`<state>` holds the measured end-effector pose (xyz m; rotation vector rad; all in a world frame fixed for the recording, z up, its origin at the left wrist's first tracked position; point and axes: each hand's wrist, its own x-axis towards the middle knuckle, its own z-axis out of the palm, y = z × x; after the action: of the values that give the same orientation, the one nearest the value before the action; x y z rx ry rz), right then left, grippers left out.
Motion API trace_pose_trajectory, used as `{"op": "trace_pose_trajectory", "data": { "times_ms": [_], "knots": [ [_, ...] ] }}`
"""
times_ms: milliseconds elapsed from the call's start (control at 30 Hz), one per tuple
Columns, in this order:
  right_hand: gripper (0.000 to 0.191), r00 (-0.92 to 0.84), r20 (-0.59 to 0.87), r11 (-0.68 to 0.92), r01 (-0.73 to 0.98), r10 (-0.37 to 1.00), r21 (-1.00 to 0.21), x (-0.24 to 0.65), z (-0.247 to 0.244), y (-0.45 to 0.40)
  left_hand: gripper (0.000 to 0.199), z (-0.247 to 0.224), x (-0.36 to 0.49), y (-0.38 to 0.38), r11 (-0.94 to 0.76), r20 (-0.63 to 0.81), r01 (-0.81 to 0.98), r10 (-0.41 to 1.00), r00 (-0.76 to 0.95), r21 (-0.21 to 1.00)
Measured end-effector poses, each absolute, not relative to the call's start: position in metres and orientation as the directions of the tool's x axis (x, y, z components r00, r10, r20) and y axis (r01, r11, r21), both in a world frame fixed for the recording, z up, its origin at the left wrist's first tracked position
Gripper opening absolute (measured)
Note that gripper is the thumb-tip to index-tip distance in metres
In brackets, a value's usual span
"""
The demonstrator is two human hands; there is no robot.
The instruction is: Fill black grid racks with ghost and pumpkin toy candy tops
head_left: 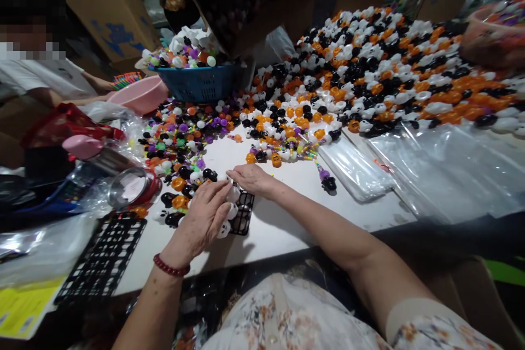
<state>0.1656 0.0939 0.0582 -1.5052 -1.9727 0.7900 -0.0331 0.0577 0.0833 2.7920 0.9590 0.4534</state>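
Observation:
My left hand (205, 213) lies palm down over white ghost-faced plastic pieces at the left side of a small black grid rack (245, 212). Its fingers stretch toward my right hand, with the thumb apart. At the rack's far end, my right hand (251, 179) has its fingertips drawn together beside a small white piece. What they pinch is too small to make out. One white ghost piece (223, 229) shows below my left thumb. Left of that hand are orange pumpkin pieces (179, 200) and black pieces (174, 220), set close together.
A large heap of white, black and orange pieces (361, 71) covers the back right. A blue basket (197, 85) stands behind. Clear plastic bags (356, 169) lie right; another black grid (102, 251) lies left, near a pink-lidded bottle (98, 153). A co-worker (53, 74) sits left.

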Motion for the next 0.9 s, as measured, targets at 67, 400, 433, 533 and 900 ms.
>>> {"op": "trace_pose_trajectory", "data": {
  "times_ms": [67,400,433,533,900],
  "knots": [
    [0.05,-0.259,0.078,0.23,0.633,0.963,-0.739,0.16,0.058,0.093,0.045,0.085,-0.032,0.058,-0.775,0.239,0.583,0.63,0.739,0.242],
    [0.035,-0.172,-0.038,0.064,0.551,0.984,-0.832,0.153,0.045,0.08,0.052,0.064,-0.031,0.072,-0.808,0.27,0.582,0.582,0.767,0.089],
    [0.035,-0.186,-0.031,0.076,0.543,0.982,-0.836,0.155,0.045,0.076,0.052,0.062,-0.032,0.074,-0.808,0.27,0.585,0.579,0.769,0.067],
    [0.028,-0.175,0.082,0.163,0.521,0.981,-0.838,0.18,0.046,0.059,0.052,0.058,-0.033,0.075,-0.8,0.272,0.599,0.585,0.764,0.04],
    [0.034,0.03,-0.059,-0.04,0.984,0.998,-0.176,0.368,0.029,0.01,0.054,0.061,-0.032,0.072,-0.791,0.274,0.608,0.6,0.752,0.064]
  ]
}}
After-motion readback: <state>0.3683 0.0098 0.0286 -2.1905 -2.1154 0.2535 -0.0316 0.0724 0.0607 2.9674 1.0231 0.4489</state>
